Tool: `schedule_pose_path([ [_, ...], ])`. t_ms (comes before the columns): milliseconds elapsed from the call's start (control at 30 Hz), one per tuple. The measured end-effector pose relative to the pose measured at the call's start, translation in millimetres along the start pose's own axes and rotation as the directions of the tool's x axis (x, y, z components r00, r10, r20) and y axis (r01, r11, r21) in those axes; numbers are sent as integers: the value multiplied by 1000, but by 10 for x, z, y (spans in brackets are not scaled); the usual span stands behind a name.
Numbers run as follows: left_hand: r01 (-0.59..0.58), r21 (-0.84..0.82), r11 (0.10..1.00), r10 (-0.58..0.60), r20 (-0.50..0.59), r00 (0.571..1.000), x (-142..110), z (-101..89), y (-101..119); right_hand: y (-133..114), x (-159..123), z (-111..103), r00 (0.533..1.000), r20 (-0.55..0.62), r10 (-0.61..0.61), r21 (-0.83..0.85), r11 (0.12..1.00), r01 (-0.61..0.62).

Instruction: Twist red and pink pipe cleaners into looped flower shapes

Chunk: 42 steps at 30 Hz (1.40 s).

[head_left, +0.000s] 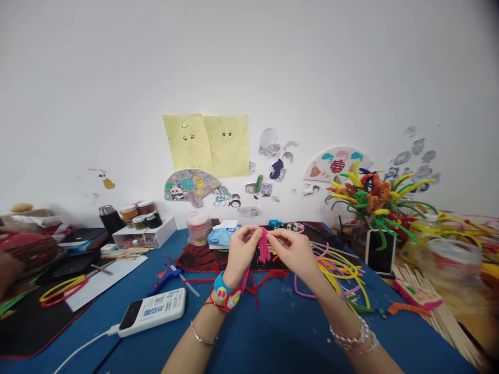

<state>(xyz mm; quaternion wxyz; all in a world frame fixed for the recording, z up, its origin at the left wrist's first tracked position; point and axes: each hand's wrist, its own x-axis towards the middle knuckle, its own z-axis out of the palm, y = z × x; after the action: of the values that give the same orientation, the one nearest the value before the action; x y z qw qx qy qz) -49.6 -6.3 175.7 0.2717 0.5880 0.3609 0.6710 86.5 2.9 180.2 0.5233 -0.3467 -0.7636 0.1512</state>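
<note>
A bright pink pipe cleaner (265,248), folded into a small bunch of loops, is held up above the blue tabletop. My left hand (242,252) pinches its upper left side, and a pink strand trails below that palm. From the other side, the fingertips of my right hand (294,253) close on the top of the same bunch. Exactly how the loops are joined is hidden by the fingers. Beneath and behind my left wrist lie red pipe cleaners (273,274). Yellow and purple pipe cleaners (351,270) are heaped beyond my right forearm.
A white power bank (154,311) with a cable and a blue glue gun (166,278) lie at left. Tissues (220,236) stand behind my left hand. At right are a pipe-cleaner bouquet (370,192), a propped phone (380,252) and wooden sticks (436,317). Someone's blurred arm (10,270) shows far left.
</note>
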Motion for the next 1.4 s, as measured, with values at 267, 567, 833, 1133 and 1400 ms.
schedule_pose_path([
  [267,-30,149,988,18,86,996,-11,-10,20,15,-5,6,992,74,99,-33,995,-97],
  [567,-234,527,817,185,144,972,-83,45,14,-1,-33,29,993,35,114,-433,897,-88],
  [833,-135,441,887,46,208,977,-32,-22,6,117,49,-110,889,419,185,26,976,-215],
  [1133,192,135,972,-228,337,913,21,-113,6,276,117,-251,719,684,118,288,863,-416],
  [1400,253,51,966,-254,370,894,34,-70,-60,281,117,-183,799,567,199,365,809,-460],
])
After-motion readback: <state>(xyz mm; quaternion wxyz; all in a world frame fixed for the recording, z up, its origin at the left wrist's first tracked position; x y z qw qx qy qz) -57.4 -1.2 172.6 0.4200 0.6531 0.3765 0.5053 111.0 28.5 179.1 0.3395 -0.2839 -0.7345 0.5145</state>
